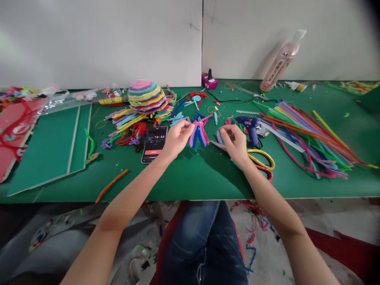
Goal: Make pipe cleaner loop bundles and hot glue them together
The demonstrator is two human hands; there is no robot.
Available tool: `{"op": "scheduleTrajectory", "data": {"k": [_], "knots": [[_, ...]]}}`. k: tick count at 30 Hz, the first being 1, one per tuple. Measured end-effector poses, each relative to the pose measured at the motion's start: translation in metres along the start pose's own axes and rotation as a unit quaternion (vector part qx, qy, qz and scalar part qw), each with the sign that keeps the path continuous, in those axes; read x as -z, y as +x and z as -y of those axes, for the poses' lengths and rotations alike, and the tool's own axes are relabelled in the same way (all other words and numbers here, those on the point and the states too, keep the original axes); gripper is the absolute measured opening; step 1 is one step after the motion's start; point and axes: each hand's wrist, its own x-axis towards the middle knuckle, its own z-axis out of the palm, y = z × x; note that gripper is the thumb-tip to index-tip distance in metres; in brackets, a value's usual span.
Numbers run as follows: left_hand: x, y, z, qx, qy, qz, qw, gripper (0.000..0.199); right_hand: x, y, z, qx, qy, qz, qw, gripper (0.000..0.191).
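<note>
My left hand [179,137] is closed in a pinch on a small bundle of bent pipe cleaners [199,133] in pink, blue and purple, whose loops spread downward. To its right, my right hand [236,142] has its fingers curled together over the table. A short purple pipe cleaner piece [219,137] shows right at those fingertips; whether they grip it is unclear. Pink pieces [228,120] show just beyond that hand. Scissors with yellow and red handles [263,157] lie partly hidden under my right hand and wrist, blades pointing left.
A phone [154,144] lies beside my left wrist. Behind it sits a striped, multicoloured dome [147,97] among pipe cleaner pieces. A purple glue gun [251,128] and long pipe cleaners [314,134] are at right. A bottle [279,65] stands at the back. One orange pipe cleaner [112,185] lies near the front edge.
</note>
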Motion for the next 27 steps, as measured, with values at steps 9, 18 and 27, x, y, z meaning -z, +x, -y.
{"op": "scheduleTrajectory", "data": {"k": [9, 18, 27], "knots": [[0.011, 0.005, 0.005, -0.004, -0.068, 0.072, 0.995, 0.047, 0.008, 0.026, 0.028, 0.189, -0.092, 0.108, 0.972, 0.038], [0.028, 0.01, 0.009, -0.085, -0.026, -0.027, 0.996, 0.04, -0.033, 0.059, 0.03, 0.206, -0.07, 0.17, 0.961, 0.024], [0.029, 0.014, 0.019, -0.109, -0.079, -0.007, 0.991, 0.031, -0.039, 0.061, 0.028, 0.28, -0.04, 0.132, 0.95, 0.022]]}}
